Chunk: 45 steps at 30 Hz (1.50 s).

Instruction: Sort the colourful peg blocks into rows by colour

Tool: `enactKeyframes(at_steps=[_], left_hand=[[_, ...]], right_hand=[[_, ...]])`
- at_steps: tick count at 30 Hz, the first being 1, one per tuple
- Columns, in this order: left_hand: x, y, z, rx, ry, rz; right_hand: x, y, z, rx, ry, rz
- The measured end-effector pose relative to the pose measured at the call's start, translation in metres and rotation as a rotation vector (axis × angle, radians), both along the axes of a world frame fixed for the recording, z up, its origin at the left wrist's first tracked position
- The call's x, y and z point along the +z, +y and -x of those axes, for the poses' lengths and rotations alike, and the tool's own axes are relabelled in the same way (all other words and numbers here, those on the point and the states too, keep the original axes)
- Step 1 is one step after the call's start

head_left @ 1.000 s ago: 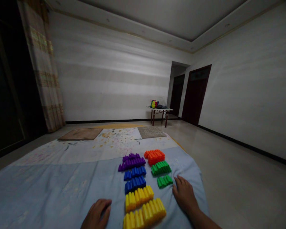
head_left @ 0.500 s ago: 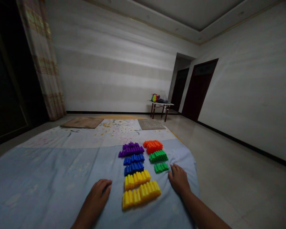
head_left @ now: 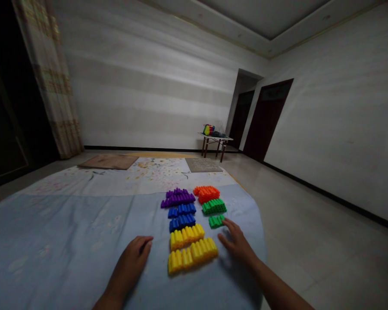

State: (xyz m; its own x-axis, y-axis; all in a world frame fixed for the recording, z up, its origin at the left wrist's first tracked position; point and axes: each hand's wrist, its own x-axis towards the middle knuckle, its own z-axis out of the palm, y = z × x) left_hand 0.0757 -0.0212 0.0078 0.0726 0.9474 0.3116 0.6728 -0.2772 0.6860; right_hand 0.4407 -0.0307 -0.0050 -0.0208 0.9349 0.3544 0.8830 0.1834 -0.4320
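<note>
On the blue part of the cloth lie colour-sorted groups of ribbed plastic pieces. The yellow pieces (head_left: 194, 256) are nearest me, in two rows. Beyond them come blue pieces (head_left: 182, 222) and purple pieces (head_left: 178, 199). To the right sit orange pieces (head_left: 208, 193), a larger green group (head_left: 214, 206) and a small green group (head_left: 216, 221). My right hand (head_left: 236, 243) has its thumb and fingers apart, its fingertips at the right end of the small green group; contact is unclear. Left of the yellow rows, my left hand (head_left: 134, 256) rests on the cloth, holding nothing, thumb slightly apart.
A cloth-covered table (head_left: 84, 232) fills the foreground. At its far side lie a brown mat (head_left: 109, 162) and a grey mat (head_left: 203, 165). Behind, a small table (head_left: 213, 137) by the wall carries a colourful item. Curtains (head_left: 51, 86) hang at left.
My right hand has moved left and spread its fingers, reaching the small green group's edge. The left hand stays in place. The view has shifted slightly.
</note>
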Motion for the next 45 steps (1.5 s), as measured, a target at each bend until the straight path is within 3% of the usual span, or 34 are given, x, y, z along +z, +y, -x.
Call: enactKeyframes(at_steps=[3,7,14,23,26,29,31,35,38,41,45], left_hand=[[0.009,-0.004,-0.005,0.003,-0.052,0.022],[0.015,-0.01,-0.012,-0.035,-0.082,0.032],[0.013,-0.014,-0.02,-0.109,-0.093,0.109],[0.012,-0.017,-0.022,-0.189,-0.084,0.153],[0.004,-0.015,-0.02,-0.203,-0.056,0.154],[-0.005,-0.012,-0.017,-0.205,-0.003,0.155],[-0.01,-0.011,-0.016,-0.175,0.037,0.168],[-0.01,-0.011,-0.019,-0.135,0.058,0.168],[-0.002,-0.012,-0.024,-0.125,0.038,0.173],[0.004,-0.012,-0.026,-0.094,0.006,0.147],[0.0,-0.007,-0.022,0.005,-0.027,0.083]], right_hand=[[0.003,-0.023,0.031,0.196,0.021,0.081],[-0.001,-0.027,0.067,0.267,0.001,0.185],[-0.002,0.009,0.106,0.232,-0.053,0.115],[0.017,0.066,0.159,0.097,0.017,0.117],[0.027,0.085,0.171,0.144,0.085,0.173],[0.041,0.1,0.156,0.314,0.155,0.144],[0.05,0.108,0.128,0.306,0.184,0.022],[0.059,0.114,0.056,-0.144,0.202,-0.066],[0.055,0.109,0.018,-0.265,0.228,-0.027],[0.045,0.104,0.011,-0.246,0.259,0.039],[0.032,0.106,0.04,-0.162,0.298,0.089]])
